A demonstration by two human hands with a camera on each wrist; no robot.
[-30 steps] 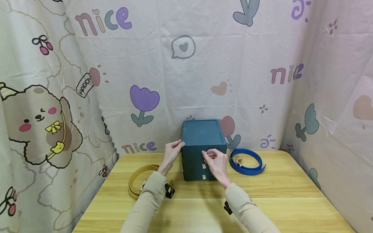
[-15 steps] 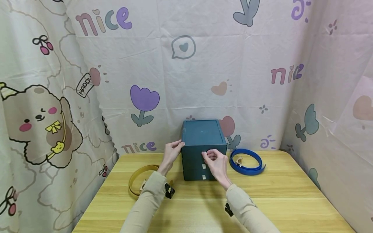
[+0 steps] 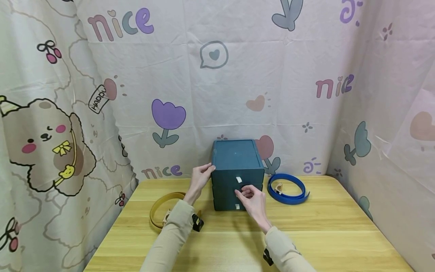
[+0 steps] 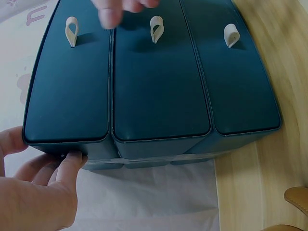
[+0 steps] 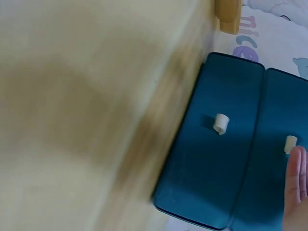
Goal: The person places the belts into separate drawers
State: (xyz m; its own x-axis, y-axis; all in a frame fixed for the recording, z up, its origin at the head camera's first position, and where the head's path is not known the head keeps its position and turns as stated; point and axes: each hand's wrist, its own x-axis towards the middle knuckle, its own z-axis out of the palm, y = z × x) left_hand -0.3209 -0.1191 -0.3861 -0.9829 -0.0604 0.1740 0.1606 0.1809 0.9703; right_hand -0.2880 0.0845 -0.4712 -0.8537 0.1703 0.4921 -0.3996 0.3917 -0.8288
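Observation:
A dark teal three-drawer box (image 3: 236, 155) stands at the back of the table, its drawer fronts flush. Each front carries a pale loop pull: top (image 4: 71, 31), middle (image 4: 156, 29) and bottom (image 4: 231, 35). My left hand (image 3: 199, 182) holds the box's upper left front edge, thumb by the top and curled fingers against the side. Before the middle drawer is my right hand (image 3: 254, 202), thumb and forefinger apart. In the right wrist view its fingertips lie close beside the middle pull (image 5: 290, 144); whether they touch it I cannot tell.
A coiled yellow-brown belt (image 3: 157, 206) lies left of the box, partly behind my left forearm. To the right is a coiled blue belt (image 3: 289, 200) with a gold buckle. Printed cloth (image 3: 217, 94) hangs behind the wooden table (image 3: 217, 245) and on both sides.
My right hand has let go of the top drawer's pull and moved down to the middle one. The left hand has stayed at the box's edge. The drawers look unmoved.

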